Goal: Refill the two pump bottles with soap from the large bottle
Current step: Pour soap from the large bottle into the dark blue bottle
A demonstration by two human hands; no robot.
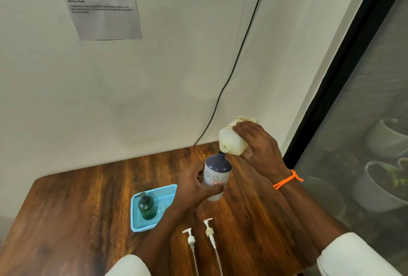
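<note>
Head view: right hand (258, 143) grips large bottle (233, 141) tilted over white pump bottle (216, 175), gripped by left hand (194, 184), frame center.

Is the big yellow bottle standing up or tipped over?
Tipped. The right hand holds the large bottle tilted, its open mouth pointing down at the neck of the blue-topped pump bottle.

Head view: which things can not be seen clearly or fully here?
- Soap flow: in the head view, no stream is discernible between the large bottle and the blue-topped pump bottle; too small.
- Fill level: that bottle's wall is opaque.
- Its left side: covered by the left hand.
- Pump tubes: cut off by the bottom edge.
- Wall sheet: text blurred, top cut off.
</note>
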